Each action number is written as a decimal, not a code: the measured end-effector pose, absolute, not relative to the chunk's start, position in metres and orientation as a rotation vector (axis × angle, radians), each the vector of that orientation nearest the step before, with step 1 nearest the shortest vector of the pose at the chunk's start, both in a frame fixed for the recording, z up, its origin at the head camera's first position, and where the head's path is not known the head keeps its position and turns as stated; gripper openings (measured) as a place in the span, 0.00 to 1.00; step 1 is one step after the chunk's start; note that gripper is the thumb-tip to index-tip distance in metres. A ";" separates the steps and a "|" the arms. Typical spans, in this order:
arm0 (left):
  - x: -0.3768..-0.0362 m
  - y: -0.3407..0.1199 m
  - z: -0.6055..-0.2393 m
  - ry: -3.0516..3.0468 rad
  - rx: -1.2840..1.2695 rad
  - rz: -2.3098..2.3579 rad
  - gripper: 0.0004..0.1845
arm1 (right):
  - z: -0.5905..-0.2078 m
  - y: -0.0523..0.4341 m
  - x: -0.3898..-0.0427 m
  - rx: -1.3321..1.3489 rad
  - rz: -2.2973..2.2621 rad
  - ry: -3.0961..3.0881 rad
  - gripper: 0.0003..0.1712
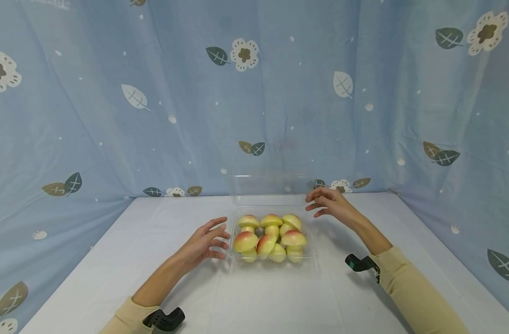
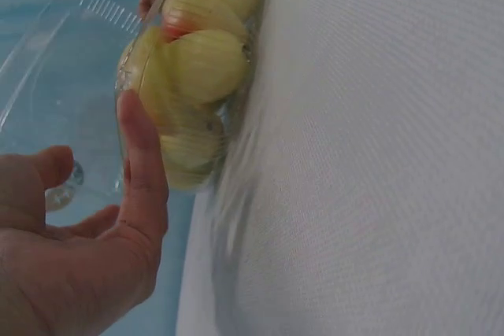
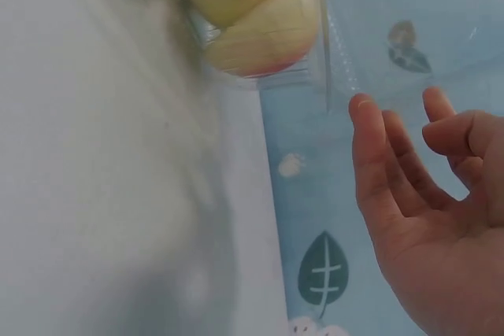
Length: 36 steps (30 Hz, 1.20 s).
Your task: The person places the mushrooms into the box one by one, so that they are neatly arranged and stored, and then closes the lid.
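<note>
Box: clear plastic box (image 1: 272,266) of apple halves (image 1: 271,237), middle of the table (image 1: 112,260).
Lid: lid (image 1: 271,188) upright, not yet closed.
Left hand: left hand (image 1: 205,242) fingers loose, at the box's left edge, grasping nothing.
Right hand: right hand (image 1: 329,202) relaxed, empty, beside the lid's right corner.

White table (image 1: 112,260) before blue leaf-and-flower curtain (image 1: 154,116)
</note>
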<state>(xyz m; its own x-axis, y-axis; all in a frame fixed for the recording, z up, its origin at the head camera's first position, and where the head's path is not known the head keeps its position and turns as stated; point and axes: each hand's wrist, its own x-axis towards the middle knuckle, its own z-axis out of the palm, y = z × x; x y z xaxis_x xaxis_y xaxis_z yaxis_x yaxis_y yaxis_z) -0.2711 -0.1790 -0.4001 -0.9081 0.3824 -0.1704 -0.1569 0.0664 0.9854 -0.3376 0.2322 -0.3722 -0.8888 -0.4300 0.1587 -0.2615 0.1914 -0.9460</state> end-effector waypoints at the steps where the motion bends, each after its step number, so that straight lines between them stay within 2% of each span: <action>1: -0.271 -0.179 -0.400 1.964 0.218 1.895 0.29 | -0.374 0.234 -0.336 -0.678 -1.775 2.315 0.18; 10: -0.269 -0.179 -0.393 1.917 0.231 1.878 0.28 | -0.378 0.239 -0.325 -0.629 -1.701 2.318 0.21; 17: -0.269 -0.180 -0.390 1.860 0.244 1.877 0.35 | -0.380 0.240 -0.318 -0.669 -1.578 2.341 0.21; 23: -0.268 -0.181 -0.390 1.857 0.267 1.859 0.30 | -0.382 0.243 -0.313 -0.748 -1.496 2.332 0.24; 36: -0.268 -0.181 -0.394 1.875 0.302 1.850 0.30 | -0.386 0.243 -0.309 -0.850 -1.436 2.302 0.22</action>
